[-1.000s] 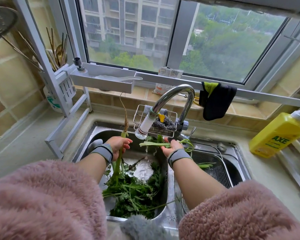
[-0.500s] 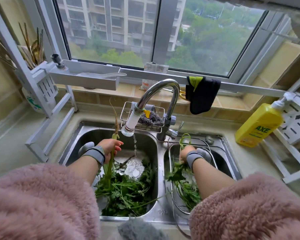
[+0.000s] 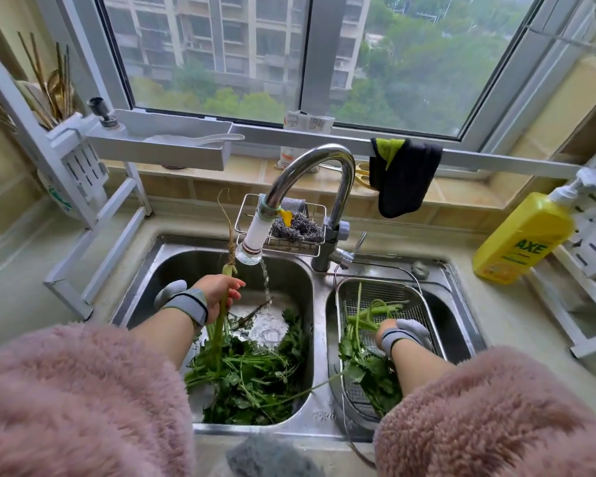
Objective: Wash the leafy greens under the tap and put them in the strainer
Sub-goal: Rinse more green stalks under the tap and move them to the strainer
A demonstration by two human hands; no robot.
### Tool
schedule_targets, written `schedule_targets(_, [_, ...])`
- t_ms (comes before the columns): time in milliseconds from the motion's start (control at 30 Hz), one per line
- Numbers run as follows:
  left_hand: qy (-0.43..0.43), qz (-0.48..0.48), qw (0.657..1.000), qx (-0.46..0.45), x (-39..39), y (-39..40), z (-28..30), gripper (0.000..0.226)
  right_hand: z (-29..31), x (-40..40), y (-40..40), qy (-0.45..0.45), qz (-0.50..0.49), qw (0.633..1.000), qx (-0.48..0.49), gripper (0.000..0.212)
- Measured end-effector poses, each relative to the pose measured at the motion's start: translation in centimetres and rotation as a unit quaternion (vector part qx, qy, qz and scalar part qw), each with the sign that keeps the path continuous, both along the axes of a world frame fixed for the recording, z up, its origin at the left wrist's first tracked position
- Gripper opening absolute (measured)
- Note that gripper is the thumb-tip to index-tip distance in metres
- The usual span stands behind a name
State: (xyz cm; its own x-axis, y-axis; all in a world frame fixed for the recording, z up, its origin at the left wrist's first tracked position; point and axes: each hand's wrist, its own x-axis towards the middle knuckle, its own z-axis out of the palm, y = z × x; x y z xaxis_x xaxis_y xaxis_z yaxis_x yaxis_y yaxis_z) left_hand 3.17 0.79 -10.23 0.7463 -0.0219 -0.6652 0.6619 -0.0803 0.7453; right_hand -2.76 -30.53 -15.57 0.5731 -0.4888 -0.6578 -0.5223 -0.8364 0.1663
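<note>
Head view. The right hand (image 3: pixel 389 333) is now down inside the strainer (image 3: pixel 427 304), which sits in the basin to the right of the tap (image 3: pixel 310 173). A second ago that hand held a rinsed stalk up under the spout; half a second ago it was already over the mesh. Now it lies low among the washed greens (image 3: pixel 365 366) heaped at the near end of the strainer, with pale stems pointing away toward the far wall. The hand is seen from behind, its fingers hidden by the wrist band and the leaves, so I cannot tell whether it grips the stalk or has let go.

The left hand (image 3: pixel 221 294) has stayed left of the tap, over the left basin (image 3: pixel 172 259). Its fingers curl round a rooted stalk (image 3: pixel 228 270), root end up beside the spout and leaves trailing down into the unwashed pile (image 3: pixel 252 373). Water runs from the spout just right of that hand and splashes on the basin floor; the stream does not appear to hit the stalk.

One more piece has thus reached the strainer, so the drop-off step looks nearly done. The left basin holds far more greens than the strainer, so the task seems early. The stalk in the left hand looks like the next one for rinsing.
</note>
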Motion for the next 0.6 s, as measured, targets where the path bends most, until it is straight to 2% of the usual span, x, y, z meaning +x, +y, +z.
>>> schedule_targets(67, [0.001,0.001,1.0,-0.001,0.0,-0.2,0.1,0.02,0.5,-0.6,0.0,-0.047,-0.053,0.997,0.04,0.039])
schedule_targets(200, [0.004,-0.008,1.0,0.013,-0.4,-0.5,0.5,0.018,-1.4,-0.3,-0.6,0.023,-0.051,0.997,-0.049,0.044])
schedule_targets(233, [0.003,-0.013,1.0,0.014,-0.4,-0.8,0.6,0.018,-1.8,-0.2,-0.6,0.01,-0.045,0.998,-0.039,0.054])
schedule_targets(300, [0.003,-0.017,1.0,0.014,-0.6,-0.9,0.7,0.017,-1.8,-0.1,-0.6,-0.003,-0.09,0.995,-0.031,0.097])
schedule_targets(367, [0.004,-0.019,1.0,0.018,-0.6,-0.9,0.8,0.016,-1.0,-0.5,-0.2,-0.042,-0.145,0.988,-0.027,0.124])
schedule_targets(433, [0.008,-0.021,1.0,0.02,-0.6,-0.8,0.8,0.016,-0.6,-0.4,0.1,-0.077,-0.15,0.985,-0.022,0.117])
schedule_targets(600, [0.007,-0.03,0.999,0.02,-0.8,-0.7,1.0,0.015,2.1,0.6,1.6,-0.202,-0.117,0.972,0.011,0.061])
